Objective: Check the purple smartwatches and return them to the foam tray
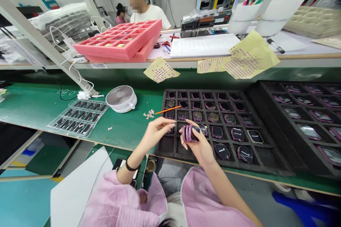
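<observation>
Our right hand (201,147) grips a stack of purple-framed watch cases (187,133) between thumb and fingers, above the near-left part of the black foam tray (183,151). Our left hand (157,131) is beside it, thumb and fingertips drawn together; we cannot tell whether they pinch anything. We'd best hold the stack by its rims, with even, light pressure, so no case slides or scuffs. The orange stick (167,110) crosses the tray's left edge, near small pale pieces (150,114) on the green bench (125,127).
</observation>
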### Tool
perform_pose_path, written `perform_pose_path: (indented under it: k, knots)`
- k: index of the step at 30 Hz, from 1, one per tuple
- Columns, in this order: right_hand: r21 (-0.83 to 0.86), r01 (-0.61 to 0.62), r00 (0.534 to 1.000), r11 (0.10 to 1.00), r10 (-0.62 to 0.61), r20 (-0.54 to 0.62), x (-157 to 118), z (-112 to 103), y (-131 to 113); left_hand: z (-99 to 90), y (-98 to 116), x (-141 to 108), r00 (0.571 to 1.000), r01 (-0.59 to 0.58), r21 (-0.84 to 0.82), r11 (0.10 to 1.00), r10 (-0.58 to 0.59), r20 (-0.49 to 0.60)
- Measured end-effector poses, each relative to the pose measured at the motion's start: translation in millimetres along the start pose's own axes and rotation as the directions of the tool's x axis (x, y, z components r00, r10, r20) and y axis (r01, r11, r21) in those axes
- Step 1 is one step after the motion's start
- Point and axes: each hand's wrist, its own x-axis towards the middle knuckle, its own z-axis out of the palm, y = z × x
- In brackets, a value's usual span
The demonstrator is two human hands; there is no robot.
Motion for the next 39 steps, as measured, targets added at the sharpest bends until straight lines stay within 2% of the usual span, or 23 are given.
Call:
perform_pose_path:
  k: [2, 5, 12, 16, 19, 22, 24, 26, 29, 31, 35, 38, 39]
  knots:
    - [-0.018, 0.032, 0.999, 0.999, -0.032, -0.024, -2, 2, 0, 22.1, 4, -7, 0.995, 0.101, -0.18, 0.979, -0.1, 0.013]
    - [-0.043, 0.075, 0.996, 0.996, -0.077, -0.047, -4, 4, 0, 40.3, 2, -10, 0.986, 0.149, -0.28, 0.948, -0.165, -0.033]
    - [-0.187, 0.198, 0.976, 0.962, -0.21, -0.05, -7, 2, 12, 53.0, -1, -13, 0.977, 0.066, -0.268, 0.961, -0.117, -0.18]
    - [-0.377, 0.338, 0.929, 0.862, -0.369, -0.011, -10, 0, 21, 63.6, -3, -18, 0.957, -0.004, -0.238, 0.971, -0.066, -0.283]
    - [-0.446, 0.403, 0.894, 0.799, -0.448, 0.005, -12, -2, 25, 69.3, -3, -21, 0.949, -0.02, -0.284, 0.959, -0.071, -0.306]
    - [-0.371, 0.401, 0.903, 0.838, -0.43, 0.007, -13, -2, 26, 72.5, -2, -21, 0.961, 0.039, -0.471, 0.881, -0.162, -0.224]
    - [-0.275, 0.348, 0.931, 0.896, -0.365, -0.011, -13, -1, 25, 74.2, -1, -22, 0.965, 0.135, -0.615, 0.777, -0.243, -0.095]
    - [-0.182, 0.27, 0.96, 0.946, -0.279, -0.029, -15, 1, 23, 75.9, -1, -24, 0.952, 0.254, -0.717, 0.649, -0.3, 0.065]
    - [-0.103, 0.193, 0.981, 0.976, -0.196, -0.016, -20, 6, 23, 77.8, -6, -30, 0.918, 0.377, -0.782, 0.496, -0.315, 0.243]
    - [-0.079, 0.171, 0.985, 0.982, -0.173, -0.019, -22, 8, 27, 76.2, -10, -32, 0.91, 0.398, -0.79, 0.467, -0.308, 0.277]
    - [-0.055, 0.126, 0.99, 0.991, -0.129, -0.051, -20, 10, 34, 56.1, -17, -24, 0.897, 0.442, -0.688, 0.576, -0.263, 0.355]
    - [-0.051, 0.129, 0.991, 0.99, -0.13, -0.017, -16, 12, 30, 19.8, -20, -5, 0.887, 0.42, -0.483, 0.768, -0.235, 0.397]
    - [-0.051, 0.146, 0.989, 0.988, -0.146, -0.004, -14, 12, 26, 4.7, -23, 3, 0.915, 0.356, -0.381, 0.853, -0.236, 0.327]
